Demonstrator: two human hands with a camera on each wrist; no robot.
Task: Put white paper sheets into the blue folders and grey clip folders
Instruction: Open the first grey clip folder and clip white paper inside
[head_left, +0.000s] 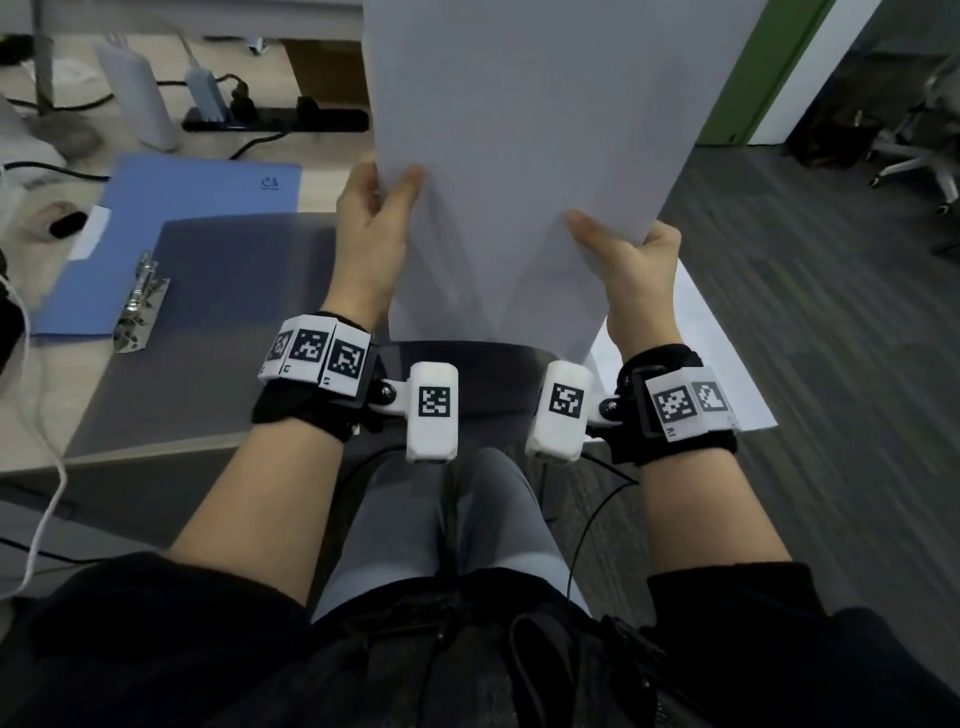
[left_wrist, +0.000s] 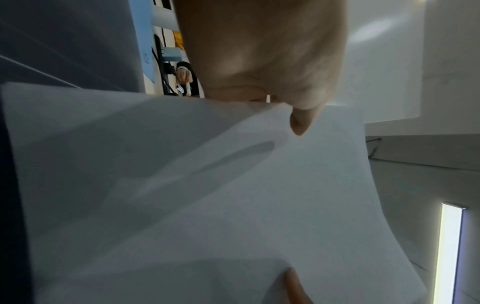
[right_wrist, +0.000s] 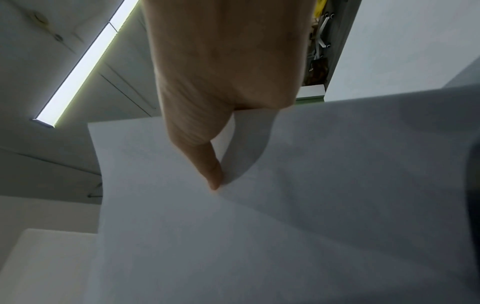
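I hold a stack of white paper sheets (head_left: 519, 156) upright in front of me, its lower edge near my wrists. My left hand (head_left: 382, 200) pinches its left edge, thumb on the near face. My right hand (head_left: 621, 244) pinches the right edge the same way. The left wrist view has the paper (left_wrist: 207, 205) under my left hand (left_wrist: 280, 98); the right wrist view has the sheets (right_wrist: 285, 205) under my right hand (right_wrist: 221, 127). A grey clip folder (head_left: 223, 322) lies open on the desk at left, its metal clip (head_left: 140, 301) on its left side. A blue folder (head_left: 171, 208) lies partly beneath it.
More white sheets (head_left: 727, 374) lie to the right, behind my right wrist. A black power strip (head_left: 275, 120) with plugs, white devices (head_left: 137, 96) and cables sit at the back of the desk. A white cable (head_left: 47, 493) hangs at left. An office chair (head_left: 919, 150) stands far right on carpet.
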